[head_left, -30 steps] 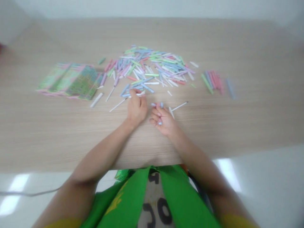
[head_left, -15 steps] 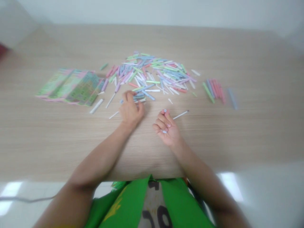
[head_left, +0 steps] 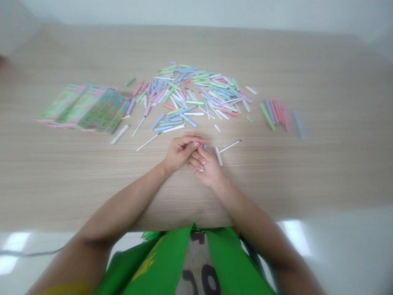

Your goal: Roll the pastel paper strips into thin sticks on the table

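My left hand (head_left: 181,151) meets my right hand in front of the pile, its thumb and fingers closed at the other hand's fingertips. What lies between them there is hidden. My right hand (head_left: 208,166) has its fingers curled round a light-blue pen-like stick (head_left: 202,169), of which only small bits show. Beside the right hand lie a short white stick (head_left: 218,156) and a thin white stick with a dark tip (head_left: 231,146). Just beyond the left hand, several blue sticks (head_left: 172,123) and a white one rest close together.
A wide pile of pastel pen-like sticks (head_left: 196,90) spreads across the table (head_left: 337,164). Printed green-and-pink packets (head_left: 82,107) lie at the left. To the right is a row of red, blue and green sticks (head_left: 278,112), with a separate blue stick (head_left: 299,125).
My left hand has left the blue sticks and come right and nearer to me, against my right hand. The right hand has shifted slightly left, exposing a white stick beside it.
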`<state>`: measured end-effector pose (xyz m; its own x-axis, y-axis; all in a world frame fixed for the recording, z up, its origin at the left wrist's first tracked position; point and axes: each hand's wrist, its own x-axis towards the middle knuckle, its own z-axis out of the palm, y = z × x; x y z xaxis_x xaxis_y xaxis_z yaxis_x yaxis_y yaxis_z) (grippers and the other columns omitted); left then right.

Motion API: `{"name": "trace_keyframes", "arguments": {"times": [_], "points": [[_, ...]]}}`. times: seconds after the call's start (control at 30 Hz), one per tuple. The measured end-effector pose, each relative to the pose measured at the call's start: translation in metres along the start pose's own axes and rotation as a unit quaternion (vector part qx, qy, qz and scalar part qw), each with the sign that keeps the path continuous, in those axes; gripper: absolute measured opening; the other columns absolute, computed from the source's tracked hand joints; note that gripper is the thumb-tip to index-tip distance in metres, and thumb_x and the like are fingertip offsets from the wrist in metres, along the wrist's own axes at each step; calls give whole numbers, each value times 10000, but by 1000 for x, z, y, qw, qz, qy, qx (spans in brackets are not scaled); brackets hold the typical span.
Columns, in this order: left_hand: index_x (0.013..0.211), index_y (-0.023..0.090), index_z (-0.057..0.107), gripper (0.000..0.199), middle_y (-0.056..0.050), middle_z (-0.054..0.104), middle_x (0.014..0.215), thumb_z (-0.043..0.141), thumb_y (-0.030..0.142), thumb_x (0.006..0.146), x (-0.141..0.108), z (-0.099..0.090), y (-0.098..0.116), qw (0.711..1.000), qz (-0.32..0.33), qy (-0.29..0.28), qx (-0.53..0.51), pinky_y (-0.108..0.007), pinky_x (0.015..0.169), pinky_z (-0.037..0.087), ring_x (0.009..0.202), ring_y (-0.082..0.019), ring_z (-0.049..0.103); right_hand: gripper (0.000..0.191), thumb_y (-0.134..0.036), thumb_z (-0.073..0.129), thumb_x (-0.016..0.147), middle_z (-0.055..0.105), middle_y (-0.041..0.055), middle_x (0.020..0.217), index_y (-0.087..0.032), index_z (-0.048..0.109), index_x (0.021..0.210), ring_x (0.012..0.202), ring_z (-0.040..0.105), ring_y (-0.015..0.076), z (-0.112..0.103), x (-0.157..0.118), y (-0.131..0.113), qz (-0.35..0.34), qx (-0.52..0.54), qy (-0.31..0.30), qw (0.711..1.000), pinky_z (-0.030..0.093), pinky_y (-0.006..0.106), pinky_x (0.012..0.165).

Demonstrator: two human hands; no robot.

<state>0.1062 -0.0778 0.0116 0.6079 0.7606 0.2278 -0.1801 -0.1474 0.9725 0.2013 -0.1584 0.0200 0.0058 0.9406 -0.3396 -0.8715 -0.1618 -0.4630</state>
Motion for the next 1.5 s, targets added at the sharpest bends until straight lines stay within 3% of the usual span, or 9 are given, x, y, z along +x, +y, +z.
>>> {"name": "trace_keyframes", "arguments": {"times": [0.17,0.27,0.4,0.57,0.7,0.87,0.97,1.23,1.5], "points": [[966,183,797,391,-53,735,790,710,548,855,6,-12,-17,998,3,63,-26,-285,759,506,739,-158,642,424,-502,474,1013,263,-106,377,-197,593,744,352,177,67,6,-6,-1,-4,-11,63,998,190,199,391],[932,177,790,414,4,552,600,711,573,841,13,-16,-18,993,-15,76,-88,-264,634,428,589,-119,489,558,-642,486,959,335,-73,419,-182,580,657,378,269,59,6,-7,1,-49,-45,124,990,209,198,395],[906,127,773,437,40,359,547,718,551,820,18,-15,-16,980,-92,-4,-175,-262,541,300,522,-97,329,644,-666,432,961,221,-96,414,-170,533,565,363,164,39,4,-9,1,-39,-80,141,986,138,187,373],[1026,71,765,467,34,387,574,735,487,816,16,-15,-17,972,-124,-83,-183,-261,559,253,551,-96,342,617,-503,271,1037,186,-104,383,-183,471,550,341,99,42,9,-15,-15,-13,-64,135,989,100,176,358],[1088,71,754,463,20,424,602,692,473,867,12,-17,-18,969,-130,-152,-144,-276,591,255,583,-107,361,523,-469,358,1024,189,-113,394,-197,436,584,340,126,45,8,-14,-29,-102,-84,192,972,115,184,362],[1092,95,761,462,9,462,616,664,503,897,8,-16,-19,949,-148,-251,-121,-279,595,256,595,-109,383,479,-593,463,971,340,-101,488,-202,475,694,384,250,43,-3,-5,-36,-252,-120,311,909,176,187,383],[1048,105,774,435,1,503,609,674,500,897,6,-15,-17,944,-143,-270,-123,-279,584,269,579,-105,401,488,-630,484,951,275,-116,493,-224,400,694,392,247,47,-9,1,-35,-311,-143,335,878,187,193,393],[1236,129,636,485,-4,659,649,743,430,871,5,-10,-12,964,-97,-204,-141,-241,603,413,573,-103,575,525,-643,480,950,249,-116,508,-235,296,676,410,245,46,-13,7,-30,-355,-176,332,856,184,191,400],[1012,167,524,428,-63,769,755,778,462,834,6,-5,-18,971,-94,-110,-190,-313,680,596,659,-188,743,503,-651,553,903,294,-117,529,-230,360,706,424,291,41,-13,7,-17,-370,-174,310,858,201,186,407]]}}
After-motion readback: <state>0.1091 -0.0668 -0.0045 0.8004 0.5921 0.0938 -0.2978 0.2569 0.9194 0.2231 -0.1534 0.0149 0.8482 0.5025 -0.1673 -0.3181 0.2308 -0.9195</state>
